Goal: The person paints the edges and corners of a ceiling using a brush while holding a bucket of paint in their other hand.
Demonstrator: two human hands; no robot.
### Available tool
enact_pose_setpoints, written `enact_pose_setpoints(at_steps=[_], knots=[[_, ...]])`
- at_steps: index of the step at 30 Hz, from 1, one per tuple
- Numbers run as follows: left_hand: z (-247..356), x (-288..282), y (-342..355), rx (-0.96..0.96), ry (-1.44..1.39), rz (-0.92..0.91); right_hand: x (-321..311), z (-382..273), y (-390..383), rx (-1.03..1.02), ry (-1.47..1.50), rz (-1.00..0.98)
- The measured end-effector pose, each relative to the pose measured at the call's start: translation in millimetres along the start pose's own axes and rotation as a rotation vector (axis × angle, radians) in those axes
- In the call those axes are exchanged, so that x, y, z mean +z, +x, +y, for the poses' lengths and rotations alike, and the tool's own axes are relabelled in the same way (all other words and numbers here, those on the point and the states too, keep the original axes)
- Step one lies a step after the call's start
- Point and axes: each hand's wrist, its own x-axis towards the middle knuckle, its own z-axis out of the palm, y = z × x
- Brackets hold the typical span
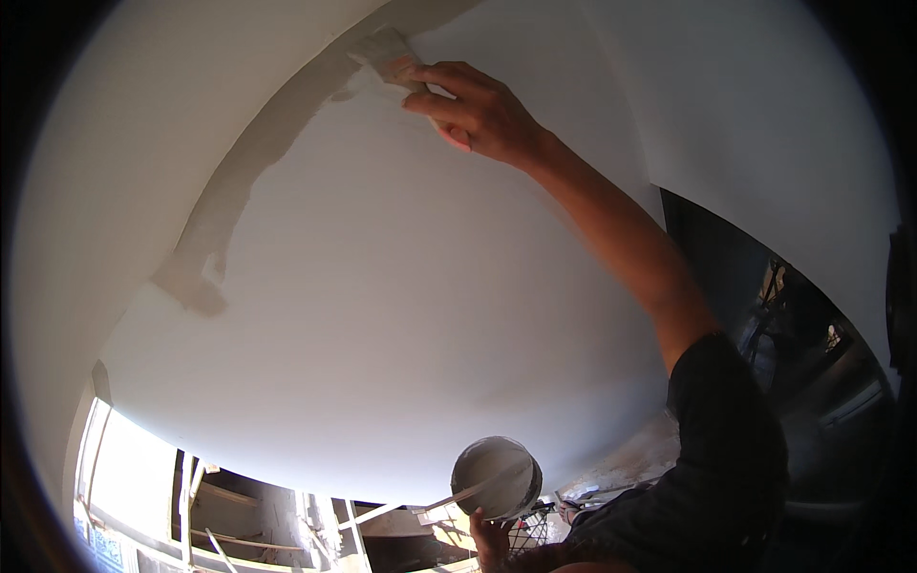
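A flat, wide-headed brush, grey with a brownish patch, lies against a smooth white wall, just beyond the fingertips of the right hand and to their upper left. The thumb and fingers are clamped on its handle, some of them spread apart from one another, and the grip covers most of that handle. The brush head overlaps the inner edge of a damp-looking grey-brown band, which sweeps from above these fingers down to their lower left along the wall's curved-looking border.

Behind the fingers, the bare forearm slants down to a short black sleeve. Well below the right fingers, the left hand holds a round grey container; its thumb or a finger lies at the near rim, and the others cannot be made out. Pale grey matter fills the inside, just above those fingers.

Just to the right of the left fingers is a black wire-mesh piece. Far to their left are pale wooden lengths and a glaring bright window.
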Motion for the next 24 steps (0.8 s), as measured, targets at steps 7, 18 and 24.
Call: enact_pose_setpoints(at_steps=[7,18,24], knots=[[-15,13,5,-0.005,0.005,0.027,0,33,-22,0.086,-0.056,0.107],[-22,-9,14,-0.008,-0.004,0.088,-51,101,-61,0.403,-0.045,0.649],[-18,-4,11,0.017,0.025,0.122,-73,131,-60,0.384,-0.137,0.698]])
